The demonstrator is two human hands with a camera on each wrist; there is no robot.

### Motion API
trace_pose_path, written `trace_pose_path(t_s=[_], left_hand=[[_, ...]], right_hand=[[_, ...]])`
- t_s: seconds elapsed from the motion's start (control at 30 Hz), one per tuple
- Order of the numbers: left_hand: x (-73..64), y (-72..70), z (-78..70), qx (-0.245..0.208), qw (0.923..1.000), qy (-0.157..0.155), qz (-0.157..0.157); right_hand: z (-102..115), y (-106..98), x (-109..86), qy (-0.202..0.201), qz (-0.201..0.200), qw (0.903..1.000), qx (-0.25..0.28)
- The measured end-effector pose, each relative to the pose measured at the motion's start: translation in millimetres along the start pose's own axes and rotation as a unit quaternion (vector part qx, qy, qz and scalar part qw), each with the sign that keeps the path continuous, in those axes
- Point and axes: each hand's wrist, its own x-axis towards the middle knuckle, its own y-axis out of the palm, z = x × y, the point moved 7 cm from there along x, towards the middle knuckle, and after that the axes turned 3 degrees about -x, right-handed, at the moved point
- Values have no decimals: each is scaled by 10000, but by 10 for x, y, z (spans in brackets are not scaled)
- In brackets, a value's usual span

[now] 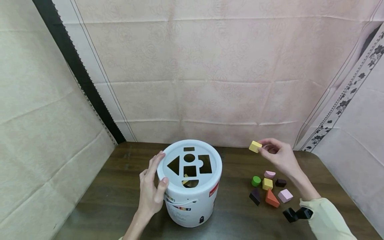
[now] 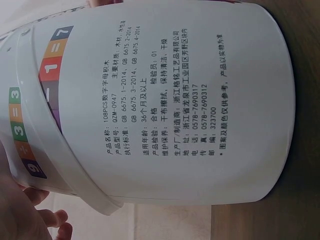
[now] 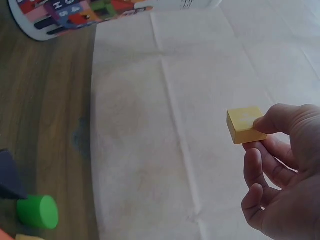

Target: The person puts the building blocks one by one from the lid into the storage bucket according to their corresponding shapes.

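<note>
Down at lower middle there's a white cylindrical bucket (image 1: pixel 195 206) with a pale-blue lid (image 1: pixel 207 148) full of cut-out shapes, on a dark brown wooden bench (image 1: pixel 237 213). The left hand (image 1: pixel 150 190) has its grip spread along the lid's left edge. Loose coloured blocks (image 1: pixel 267 184) sit lower right. Bit further back, right side, the right hand's (image 1: pixel 280 155) grip is pinching a yellow squarish block (image 1: pixel 255 146) in the air. Pale pinkish cloth (image 1: pixel 210 66) behind everything.

Yellow piece (image 1: pixel 185 181) mostly hidden beneath lid (image 1: pixel 207 180). Left wrist view: left hand (image 2: pixel 20 212) cut off. Right wrist view: bucket (image 3: pixel 85 15) cropped.
</note>
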Motion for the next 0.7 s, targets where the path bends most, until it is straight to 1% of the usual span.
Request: trace_pose_path(t_s=[0.07, 0.33, 0.43, 0.5, 0.57, 0.67, 0.7], left_hand=[[0, -1, -5, -16, 10000, 19, -12], [6, 3, -2, -51, 10000, 23, -11], [4, 4, 3, -32, 10000, -12, 10], [1, 6, 8, -11, 10000, -28, 11], [0, 4, 10, 5, 10000, -35, 2], [-2, 6, 12, 8, 10000, -43, 3], [-4, 7, 13, 6, 10000, -50, 8]], right_hand=[[91, 12, 19, -57, 19, 10000, 27], [561, 29, 36, -190, 141, 9996, 166], [637, 58, 49, -267, 206, 9989, 329], [586, 99, 74, -338, 254, 9979, 497], [606, 127, 88, -398, 304, 9970, 587], [676, 167, 112, -440, 367, 9962, 650], [749, 172, 113, -443, 383, 9962, 641]])
